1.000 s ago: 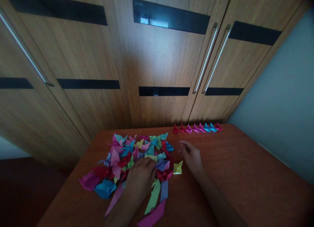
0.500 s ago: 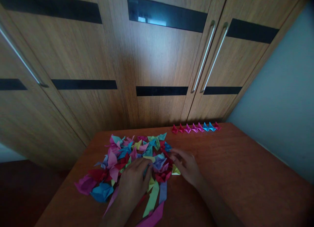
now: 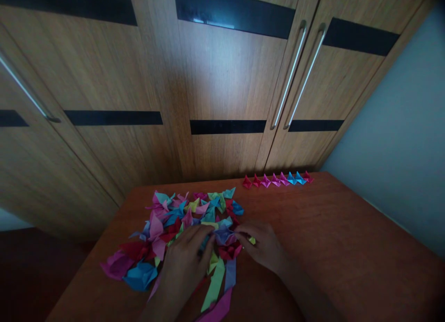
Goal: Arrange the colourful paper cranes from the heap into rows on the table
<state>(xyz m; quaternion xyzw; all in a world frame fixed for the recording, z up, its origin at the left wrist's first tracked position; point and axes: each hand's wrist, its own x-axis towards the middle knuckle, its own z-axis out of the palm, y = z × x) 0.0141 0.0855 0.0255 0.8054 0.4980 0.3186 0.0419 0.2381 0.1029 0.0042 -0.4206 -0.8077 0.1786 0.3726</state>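
A heap of folded paper pieces in pink, red, blue, yellow and green [image 3: 174, 215] lies on the brown table [image 3: 313, 234]. Over its near part, my left hand [image 3: 189, 252] has thumb and fingers closed at the left tip of a purple folded piece [image 3: 225, 235]. My right hand [image 3: 260, 243] pinches the right tip of that same piece. A small yellow piece [image 3: 252, 240] shows just behind the right fingers. Below the purple piece sits a red folded piece [image 3: 229, 252].
Small folded paper boats [image 3: 276, 179] stand in a row along the table's back edge at right. Behind rises a wooden wardrobe [image 3: 225, 81] with metal handles. Paper strips [image 3: 213, 285] lie toward the front, by my left wrist.
My right hand has moved slightly left and down, from the heap's right edge to the purple piece. My left hand stays nearly in place. The view has shifted slightly.
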